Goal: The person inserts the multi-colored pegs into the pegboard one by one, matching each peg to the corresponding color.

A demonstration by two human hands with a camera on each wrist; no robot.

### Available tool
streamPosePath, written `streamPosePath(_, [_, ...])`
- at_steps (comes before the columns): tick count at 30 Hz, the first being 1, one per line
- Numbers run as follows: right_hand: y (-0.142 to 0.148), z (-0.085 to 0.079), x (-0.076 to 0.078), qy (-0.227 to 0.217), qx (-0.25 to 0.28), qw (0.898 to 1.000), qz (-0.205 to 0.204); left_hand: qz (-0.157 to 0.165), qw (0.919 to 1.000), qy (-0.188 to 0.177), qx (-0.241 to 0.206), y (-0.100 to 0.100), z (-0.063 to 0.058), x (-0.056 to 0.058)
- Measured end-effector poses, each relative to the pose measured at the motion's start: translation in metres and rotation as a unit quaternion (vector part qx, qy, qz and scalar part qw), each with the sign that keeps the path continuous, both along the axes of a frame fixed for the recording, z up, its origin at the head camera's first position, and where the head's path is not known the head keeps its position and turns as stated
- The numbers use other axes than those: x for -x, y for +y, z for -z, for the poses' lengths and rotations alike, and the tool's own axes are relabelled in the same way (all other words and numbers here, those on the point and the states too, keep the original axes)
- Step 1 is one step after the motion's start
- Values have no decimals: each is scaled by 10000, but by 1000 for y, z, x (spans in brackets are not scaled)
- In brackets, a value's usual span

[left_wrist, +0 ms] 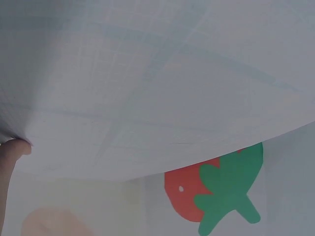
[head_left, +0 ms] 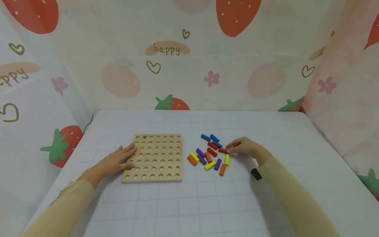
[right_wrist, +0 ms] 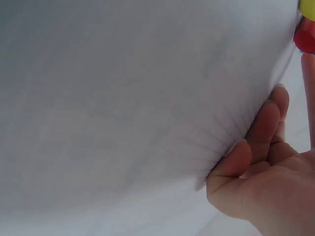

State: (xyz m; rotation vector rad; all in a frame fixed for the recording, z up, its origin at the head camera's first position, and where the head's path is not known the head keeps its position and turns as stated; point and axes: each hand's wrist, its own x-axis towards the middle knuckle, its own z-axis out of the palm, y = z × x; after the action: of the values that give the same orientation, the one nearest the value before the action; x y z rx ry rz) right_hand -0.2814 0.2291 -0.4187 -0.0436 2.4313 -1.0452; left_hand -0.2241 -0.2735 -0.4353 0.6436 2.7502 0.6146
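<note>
My left hand (head_left: 121,159) rests on the left edge of a square wooden board (head_left: 161,180) with rows of round holes, its fingers stretched out over the edge. Only one fingertip of it shows in the left wrist view. To the right of the board, my right hand (head_left: 247,148) reaches in from the right, its fingertips at the right end of a red peg (head_left: 222,150). In the right wrist view the end of a red peg (right_wrist: 306,38) lies just past one straight finger, while the other fingers are bent against the tabletop.
Loose pegs lie scattered right of the board: several blue (head_left: 205,137), red (head_left: 212,151), purple (head_left: 217,164), orange (head_left: 222,170) and yellow (head_left: 210,165). The white table (head_left: 177,210) ends at a strawberry-print curtain (head_left: 189,79). A small black object (head_left: 256,174) is at the right cuff.
</note>
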Motion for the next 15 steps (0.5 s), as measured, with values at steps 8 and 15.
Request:
streamPosePath(8, [-8,1,1,-23,-111,9996,271,16,10000,34,49,-1,1,0])
streamPosePath(15, [-11,1,3,-102,-371,9984,409,16,10000,57,21,-2,4,1])
